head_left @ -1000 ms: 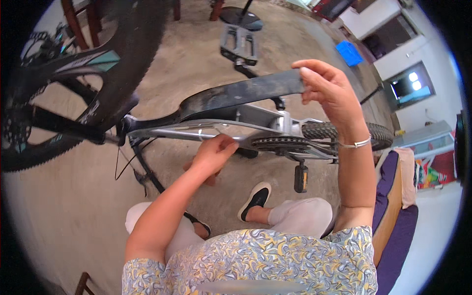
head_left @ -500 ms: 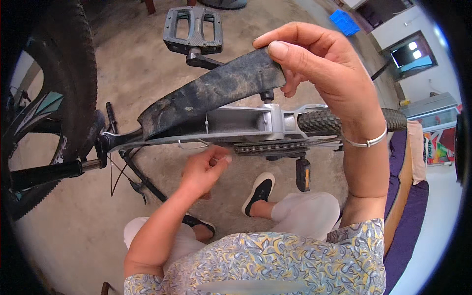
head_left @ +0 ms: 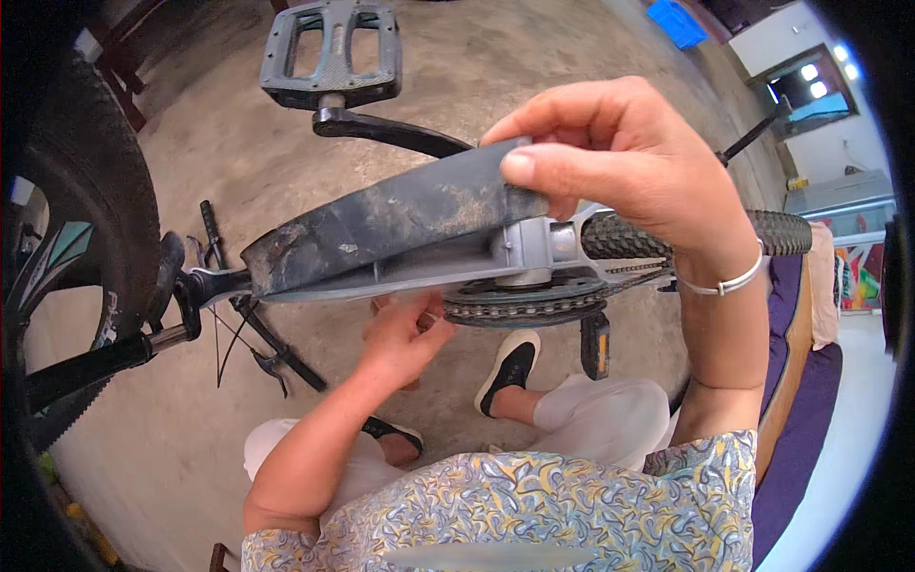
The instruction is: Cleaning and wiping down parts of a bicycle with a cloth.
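A bicycle lies across the view with its grey metal frame (head_left: 424, 271) turned so that a long hollow faces me. Over this hollow slants a dirty black frame cover (head_left: 400, 214), its left end against the frame and its right end raised. My right hand (head_left: 610, 153) pinches that raised end between thumb and fingers. Below the frame, just left of the chainring (head_left: 524, 303), is my left hand (head_left: 405, 334) with its fingers curled closed. What those fingers hold, if anything, is hidden.
One pedal (head_left: 334, 57) juts up beyond the frame, another pedal (head_left: 596, 345) hangs below. The rear tyre (head_left: 786, 232) extends right, near a bench with a purple cushion (head_left: 810, 419). A large front tyre (head_left: 133, 181) stands at left. A blue crate (head_left: 679, 24) sits far off.
My right hand has lowered the cover's raised end nearer the frame. My left hand has come up close against the frame's near side. The thin wire beside it no longer shows.
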